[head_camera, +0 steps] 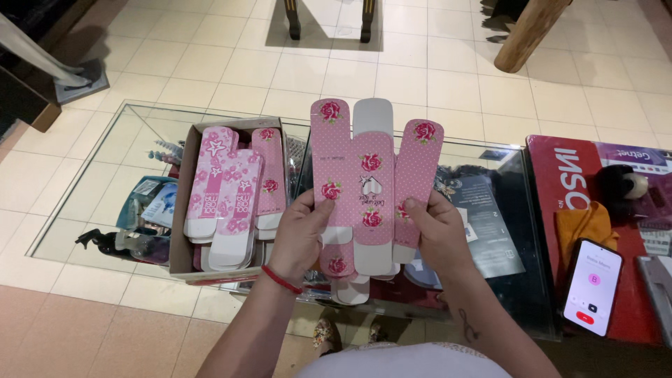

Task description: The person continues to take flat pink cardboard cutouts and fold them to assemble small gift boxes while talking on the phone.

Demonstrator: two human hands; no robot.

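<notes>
Fanning: flat pink cartons [373,189] are held, fingers clamped on them by left hand [299,234] and right hand [435,234] | box [183,210] of cartons on glass table [105,175] | phone [593,285] right.

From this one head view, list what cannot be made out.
- Lower ends of the flat pink cartons: covered by the left hand and right hand.
- Bottom of the cardboard box: hidden by the pink cartons stacked inside.
- Items under the glass counter: blurred by reflections.
- Phone screen: too small to tell.
- Grey object at the right edge: cut off by the frame.
</notes>
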